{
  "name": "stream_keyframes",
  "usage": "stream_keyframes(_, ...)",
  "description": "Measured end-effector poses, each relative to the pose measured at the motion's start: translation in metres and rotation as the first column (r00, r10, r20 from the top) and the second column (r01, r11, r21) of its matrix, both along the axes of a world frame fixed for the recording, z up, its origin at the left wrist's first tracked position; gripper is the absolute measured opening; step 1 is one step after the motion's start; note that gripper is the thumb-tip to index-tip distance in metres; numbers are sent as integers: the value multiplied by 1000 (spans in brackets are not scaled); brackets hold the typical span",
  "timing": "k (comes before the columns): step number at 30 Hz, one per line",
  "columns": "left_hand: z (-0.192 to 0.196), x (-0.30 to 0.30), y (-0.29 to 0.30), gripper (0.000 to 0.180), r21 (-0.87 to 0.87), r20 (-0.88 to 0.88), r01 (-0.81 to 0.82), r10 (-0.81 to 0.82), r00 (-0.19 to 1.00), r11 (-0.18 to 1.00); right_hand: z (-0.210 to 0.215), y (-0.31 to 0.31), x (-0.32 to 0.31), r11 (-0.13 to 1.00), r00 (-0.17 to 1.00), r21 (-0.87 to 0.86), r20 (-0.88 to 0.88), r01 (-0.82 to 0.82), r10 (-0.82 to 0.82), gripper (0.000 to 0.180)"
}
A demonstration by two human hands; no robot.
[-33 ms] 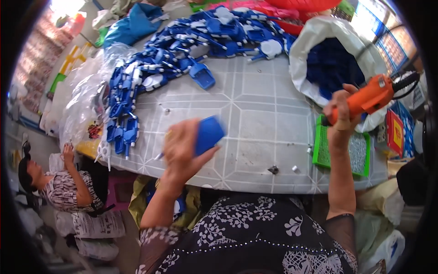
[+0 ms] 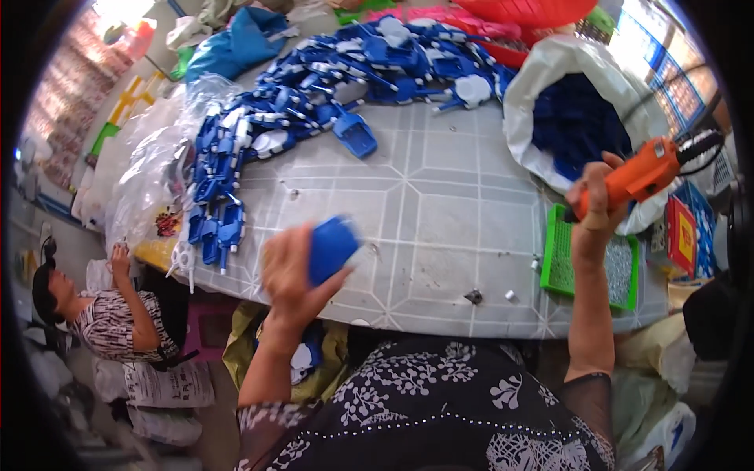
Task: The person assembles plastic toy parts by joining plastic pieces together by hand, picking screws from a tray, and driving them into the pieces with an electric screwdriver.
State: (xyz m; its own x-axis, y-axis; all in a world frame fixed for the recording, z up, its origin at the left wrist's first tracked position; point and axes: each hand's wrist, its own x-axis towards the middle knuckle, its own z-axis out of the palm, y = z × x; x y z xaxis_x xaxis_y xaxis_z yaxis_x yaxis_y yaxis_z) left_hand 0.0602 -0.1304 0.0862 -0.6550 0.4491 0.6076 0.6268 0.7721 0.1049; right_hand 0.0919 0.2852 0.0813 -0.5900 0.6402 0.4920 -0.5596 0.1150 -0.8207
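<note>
Both hands raised over the table (image 2: 440, 228), each grasping something.

Left hand (image 2: 294, 275) is clenched around a blue plastic piece (image 2: 331, 247) above the near table edge; right hand (image 2: 593, 200) grips an orange power screwdriver (image 2: 648, 169) over a green tray (image 2: 559, 259). Farther back sit a white sack of blue parts (image 2: 581, 118) and a long heap of blue-and-white pieces (image 2: 314, 86).

Left hand (image 2: 290, 275) grips blue plastic part (image 2: 331, 247); right hand (image 2: 593, 200) grips orange screwdriver (image 2: 648, 169).

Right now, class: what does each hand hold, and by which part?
The left hand grips a blue plastic part by its lower end. The right hand holds an orange electric screwdriver around its body.
</note>
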Motion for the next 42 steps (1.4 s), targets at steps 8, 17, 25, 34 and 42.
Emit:
stream_keyframes(8, -172, 156, -186, 79, -21, 193, -603, 595, 780, 797, -31, 36, 25, 738, 825, 442, -7, 510, -565, 74)
stream_keyframes(17, -202, 106, -181, 62, -5, 210, -529, 518, 829, 849, -74, -124, -113, 551, 963, 795, 260, -255, 70, 51)
stream_keyframes(25, -116, 79, -117, 37, 224, 73, -312, 303, 950, 923, -105, -197, -252, 388, 839, 831, 502, -399, -212, 47)
stream_keyframes(34, -41, 8, -54, 79, 43, 137, 72, -77, 987, 996, -75, -101, -115, 107, 760, 752, 646, -650, 70, 32)
stream_keyframes(42, -64, -76, 98, 86, -179, 278, 541, -485, 829, 822, -58, -25, -43, 290, 773, 744, 634, -602, -21, 42)
